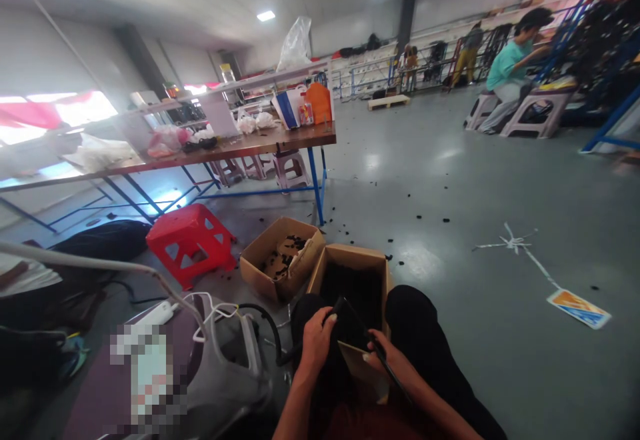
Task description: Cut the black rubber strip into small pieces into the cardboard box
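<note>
My left hand [318, 337] is closed on one end of a black strip or tube, above the near edge of an open cardboard box [386, 273]. Black material fills much of that box, between my knees. To the right, my right hand [384, 353] grips a black strip [393, 372] that trails down along my forearm. Whether both hands hold the same piece I cannot make out. A second cardboard box [260, 280] with small black bits inside stands just beyond, to the left.
A red stool [187, 237] stands left of the boxes, near a long table [300, 136] on blue legs. A grey stool [225, 360] with white cables is close at left. A person in green sits far right.
</note>
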The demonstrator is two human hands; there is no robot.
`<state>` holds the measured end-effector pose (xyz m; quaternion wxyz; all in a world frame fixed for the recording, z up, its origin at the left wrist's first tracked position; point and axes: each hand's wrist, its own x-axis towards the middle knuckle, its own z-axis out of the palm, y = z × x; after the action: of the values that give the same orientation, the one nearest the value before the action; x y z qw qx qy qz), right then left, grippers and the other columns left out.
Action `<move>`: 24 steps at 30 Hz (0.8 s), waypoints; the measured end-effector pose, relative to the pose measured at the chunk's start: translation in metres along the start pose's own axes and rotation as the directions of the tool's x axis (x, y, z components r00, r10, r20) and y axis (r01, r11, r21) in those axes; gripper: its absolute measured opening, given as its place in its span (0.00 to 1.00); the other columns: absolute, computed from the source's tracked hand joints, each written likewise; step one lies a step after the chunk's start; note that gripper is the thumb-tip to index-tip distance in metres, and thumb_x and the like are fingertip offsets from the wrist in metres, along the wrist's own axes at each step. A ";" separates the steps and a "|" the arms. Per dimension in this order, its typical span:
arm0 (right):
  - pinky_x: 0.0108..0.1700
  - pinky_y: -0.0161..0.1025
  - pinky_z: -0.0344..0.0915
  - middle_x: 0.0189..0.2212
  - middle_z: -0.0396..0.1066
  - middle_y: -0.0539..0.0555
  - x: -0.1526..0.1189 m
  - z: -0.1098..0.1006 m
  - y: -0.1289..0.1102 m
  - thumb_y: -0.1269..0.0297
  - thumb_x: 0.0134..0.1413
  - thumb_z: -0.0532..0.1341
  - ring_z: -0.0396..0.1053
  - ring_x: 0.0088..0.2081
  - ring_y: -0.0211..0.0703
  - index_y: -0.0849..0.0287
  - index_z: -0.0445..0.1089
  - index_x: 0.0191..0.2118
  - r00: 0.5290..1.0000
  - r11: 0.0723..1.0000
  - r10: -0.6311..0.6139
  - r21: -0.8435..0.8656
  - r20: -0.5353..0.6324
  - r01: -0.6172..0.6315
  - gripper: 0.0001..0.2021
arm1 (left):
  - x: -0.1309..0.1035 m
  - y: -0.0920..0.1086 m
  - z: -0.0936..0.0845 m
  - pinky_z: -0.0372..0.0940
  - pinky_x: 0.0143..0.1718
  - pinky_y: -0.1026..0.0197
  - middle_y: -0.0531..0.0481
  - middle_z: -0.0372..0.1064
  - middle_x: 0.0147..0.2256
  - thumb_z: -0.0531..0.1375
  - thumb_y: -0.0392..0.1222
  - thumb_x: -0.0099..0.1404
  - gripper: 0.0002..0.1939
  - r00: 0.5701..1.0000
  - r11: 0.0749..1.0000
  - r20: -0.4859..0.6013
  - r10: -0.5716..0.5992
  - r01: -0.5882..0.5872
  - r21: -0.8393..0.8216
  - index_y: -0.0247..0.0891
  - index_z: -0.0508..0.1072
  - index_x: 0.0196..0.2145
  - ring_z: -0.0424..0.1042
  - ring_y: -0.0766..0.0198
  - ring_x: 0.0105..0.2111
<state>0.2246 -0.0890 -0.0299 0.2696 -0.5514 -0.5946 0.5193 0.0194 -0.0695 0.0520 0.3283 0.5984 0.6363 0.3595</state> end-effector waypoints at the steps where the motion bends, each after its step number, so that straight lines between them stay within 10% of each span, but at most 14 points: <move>1: 0.46 0.43 0.66 0.44 0.71 0.56 -0.001 0.000 -0.003 0.54 0.45 0.59 0.71 0.42 0.50 0.55 0.63 0.54 1.000 1.000 0.005 0.005 -0.001 -0.005 0.28 | 0.000 -0.001 0.001 0.66 0.50 0.57 0.45 0.75 0.42 0.53 0.42 0.64 0.15 1.000 1.000 0.005 -0.004 0.004 -0.004 0.37 0.76 0.42 0.73 0.59 0.43; 24: 0.41 0.40 0.65 0.41 0.71 0.55 -0.010 -0.003 -0.011 0.52 0.50 0.57 0.70 0.39 0.47 0.58 0.63 0.53 0.993 0.996 -0.023 -0.084 0.119 0.033 0.25 | -0.006 -0.005 0.017 0.59 0.58 0.56 0.42 0.71 0.49 0.54 0.30 0.60 0.23 0.969 0.991 0.240 0.053 -0.081 0.107 0.34 0.70 0.54 0.68 0.59 0.52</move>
<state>0.2256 -0.0961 -0.0164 0.2172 -0.5223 -0.6391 0.5211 0.0315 -0.0747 0.0387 0.3544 0.6762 0.5917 0.2590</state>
